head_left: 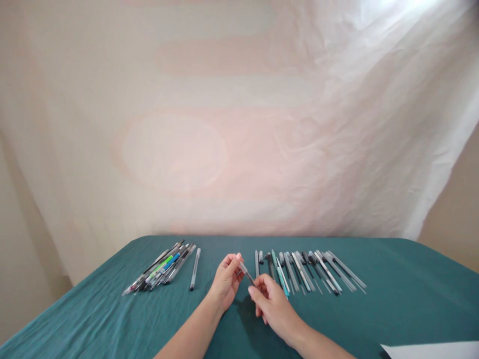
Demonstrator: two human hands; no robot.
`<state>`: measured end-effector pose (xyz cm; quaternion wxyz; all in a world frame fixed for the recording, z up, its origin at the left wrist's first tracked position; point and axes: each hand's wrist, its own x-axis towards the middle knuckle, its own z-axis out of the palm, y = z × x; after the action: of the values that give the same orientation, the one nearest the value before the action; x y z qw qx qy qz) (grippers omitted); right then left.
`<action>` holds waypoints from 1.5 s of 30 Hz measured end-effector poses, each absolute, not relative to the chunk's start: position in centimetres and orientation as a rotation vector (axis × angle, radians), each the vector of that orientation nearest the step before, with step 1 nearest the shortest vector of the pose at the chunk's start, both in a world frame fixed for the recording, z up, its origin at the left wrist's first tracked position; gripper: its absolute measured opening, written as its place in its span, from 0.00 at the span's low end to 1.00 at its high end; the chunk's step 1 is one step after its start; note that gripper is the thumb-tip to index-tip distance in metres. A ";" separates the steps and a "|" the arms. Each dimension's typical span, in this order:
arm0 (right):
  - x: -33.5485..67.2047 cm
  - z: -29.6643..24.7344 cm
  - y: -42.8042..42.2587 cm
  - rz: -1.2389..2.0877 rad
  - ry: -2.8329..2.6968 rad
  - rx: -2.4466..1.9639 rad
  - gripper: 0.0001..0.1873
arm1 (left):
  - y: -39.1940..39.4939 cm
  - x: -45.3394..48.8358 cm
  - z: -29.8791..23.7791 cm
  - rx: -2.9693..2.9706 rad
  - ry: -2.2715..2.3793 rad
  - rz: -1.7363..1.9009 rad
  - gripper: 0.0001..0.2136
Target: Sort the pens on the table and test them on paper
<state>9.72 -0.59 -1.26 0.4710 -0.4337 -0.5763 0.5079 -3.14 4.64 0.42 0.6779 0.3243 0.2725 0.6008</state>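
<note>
My left hand (227, 280) pinches the upper end of a slim pen (246, 270), which is pale there and darker lower down. At the lower end of the same pen, the fingers of my right hand (275, 306) are closed around it. The pen is held tilted above the cloth, and its two tips are partly hidden by my fingers. Just beyond my right hand lies a row of loose pens and clear pen parts (307, 271). A single clear pen with a dark end (195, 269) lies to the left of my left hand.
A heap of pens (164, 267), among them a green and a blue one, lies at the left on the green tablecloth (93, 309). A white sheet (430, 350) shows at the bottom right corner. Behind the table hangs a pale cloth (239, 149).
</note>
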 end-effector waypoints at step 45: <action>9.8 -1.6 -0.3 1.286 -1.306 -1.015 0.19 | 3.4 -1.5 1.2 0.656 0.614 1.173 0.10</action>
<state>9.81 -0.27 -1.61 0.4996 -0.4196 -0.5401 0.5316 -1.52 3.38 1.15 0.7393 0.2990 0.2798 0.5345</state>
